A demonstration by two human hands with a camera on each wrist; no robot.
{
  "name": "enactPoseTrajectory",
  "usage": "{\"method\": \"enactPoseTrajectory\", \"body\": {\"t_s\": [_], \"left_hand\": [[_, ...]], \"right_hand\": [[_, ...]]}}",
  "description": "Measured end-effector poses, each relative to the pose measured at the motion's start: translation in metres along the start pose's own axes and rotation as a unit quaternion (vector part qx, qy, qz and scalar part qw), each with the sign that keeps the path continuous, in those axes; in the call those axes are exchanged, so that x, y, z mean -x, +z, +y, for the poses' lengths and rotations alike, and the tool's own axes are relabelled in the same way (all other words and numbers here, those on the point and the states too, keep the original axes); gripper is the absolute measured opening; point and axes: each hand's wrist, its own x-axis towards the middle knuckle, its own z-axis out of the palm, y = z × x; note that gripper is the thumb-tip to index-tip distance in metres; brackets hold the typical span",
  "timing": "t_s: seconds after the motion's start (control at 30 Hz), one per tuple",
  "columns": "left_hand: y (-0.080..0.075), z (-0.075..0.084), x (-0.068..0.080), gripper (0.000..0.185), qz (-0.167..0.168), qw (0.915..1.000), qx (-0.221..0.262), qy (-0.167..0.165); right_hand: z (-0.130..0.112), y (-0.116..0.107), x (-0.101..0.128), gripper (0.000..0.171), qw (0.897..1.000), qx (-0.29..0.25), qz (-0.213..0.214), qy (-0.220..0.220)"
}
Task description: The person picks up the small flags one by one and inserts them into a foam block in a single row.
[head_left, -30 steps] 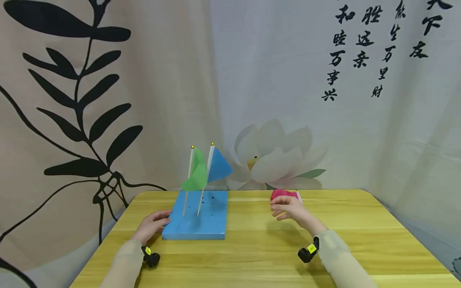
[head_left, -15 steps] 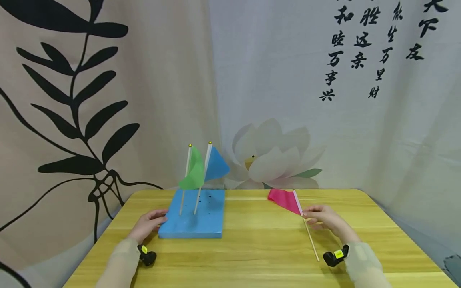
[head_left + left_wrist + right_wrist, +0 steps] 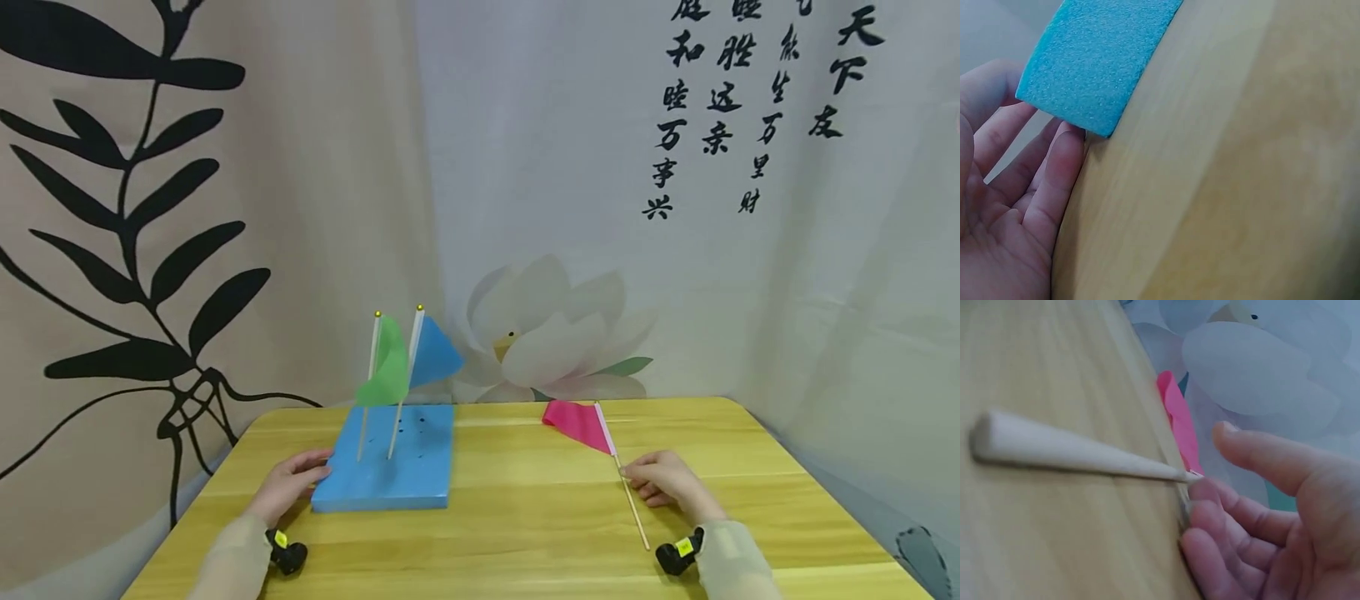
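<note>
The right hand (image 3: 666, 482) rests on the yellow table (image 3: 525, 533) w/ its fingertips (image 3: 1200, 515) touching the thin wooden stick of the pink flag (image 3: 577, 421). The fingers are only loosely bent and the thumb stands apart above, so nothing is really clamped; the stick lies flat on the table (its free end points toward the person). The pink cloth lies beyond the hand, near the far edge of the table.

The left hand (image 3: 288, 485) is relaxed, fingers straight, and they touch the near-left corner of the blue foam block (image 3: 390, 479). In this block stand approx. upright a green flag (image 3: 384, 367) and a blue flag (image 3: 431, 354), side by side, well apart from the pink flag.
</note>
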Motion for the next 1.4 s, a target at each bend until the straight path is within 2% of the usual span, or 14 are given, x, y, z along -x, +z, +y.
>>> {"method": "enactPoseTrajectory", "body": {"t_s": [0.2, 0.37, 0.67, 0.9, 1.17, 1.4], "left_hand": [[0.000, 0.000, -0.001, 0.059, -0.005, 1.0000, 0.007, 0.004], [0.000, -0.001, 0.000, 0.059, 0.006, 0.9999, 0.002, -0.008], [-0.001, -0.001, 0.000, 0.061, 0.010, 0.9998, -0.004, -0.016], [-0.003, -0.001, 0.001, 0.061, 0.010, 0.9997, -0.006, -0.023], [-0.003, 0.000, 0.002, 0.061, 0.012, 0.9997, -0.008, -0.018], [-0.003, -0.001, 0.000, 0.061, 0.010, 0.9997, -0.008, -0.020]], "right_hand": [[-0.005, 0.010, 0.002, 0.030, 0.997, 0.054, 0.059, 0.013], [-0.006, 0.016, 0.002, 0.028, 0.995, 0.084, 0.057, -0.003], [-0.011, 0.020, 0.002, 0.035, 0.990, 0.125, 0.060, -0.015], [-0.013, 0.022, 0.003, 0.032, 0.987, 0.152, 0.055, -0.024], [-0.011, 0.016, 0.003, 0.015, 0.994, 0.105, 0.040, -0.011], [-0.009, 0.008, 0.006, 0.013, 0.999, 0.040, -0.011, -0.001]]}}
